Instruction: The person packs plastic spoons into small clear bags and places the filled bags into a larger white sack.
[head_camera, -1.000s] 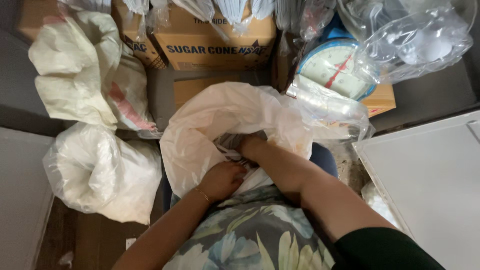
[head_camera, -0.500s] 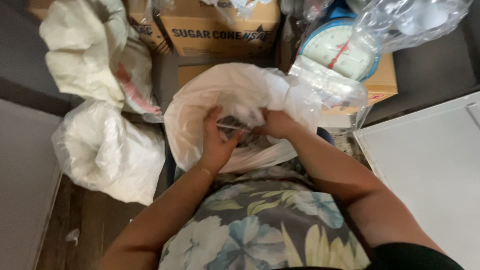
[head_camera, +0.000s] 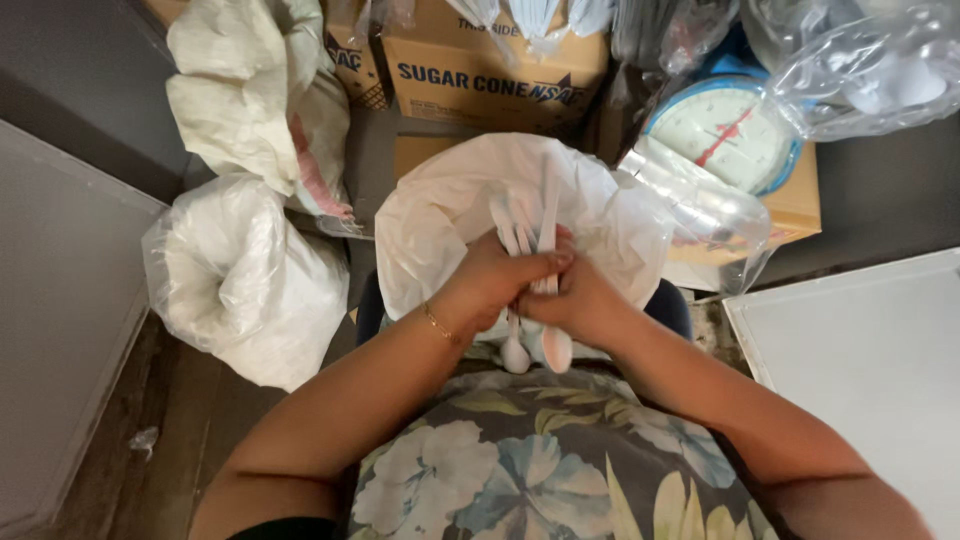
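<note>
Head view shows both hands meeting over the lap, just in front of the mouth of a white plastic bag (head_camera: 440, 215). The left hand (head_camera: 490, 280) and the right hand (head_camera: 580, 300) are closed together around a small bundle of white plastic cutlery (head_camera: 545, 235); the fingers of both are curled tight on the middle of the bundle, and the two hands touch each other. The long axis of the bundle runs nearly straight away from the body — the handles point up toward the bag opening, and two spoon bowls (head_camera: 535, 352) stick out below the hands, toward the floral cloth (head_camera: 520, 460) on the lap. So the cutlery lies between the palms, not beside them, and neither hand is clearly nearer; the left one wraps over the top, the right one holds from the side and below. How many pieces are in the bundle I cannot tell, because the fingers cover the middle part — it seems to be several. Behind the bag stand cardboard boxes (head_camera: 490, 70) and a round scale with a blue rim (head_camera: 725, 130); to the left, well apart, lies a bulging clear bag of white goods (head_camera: 240, 280).
</note>
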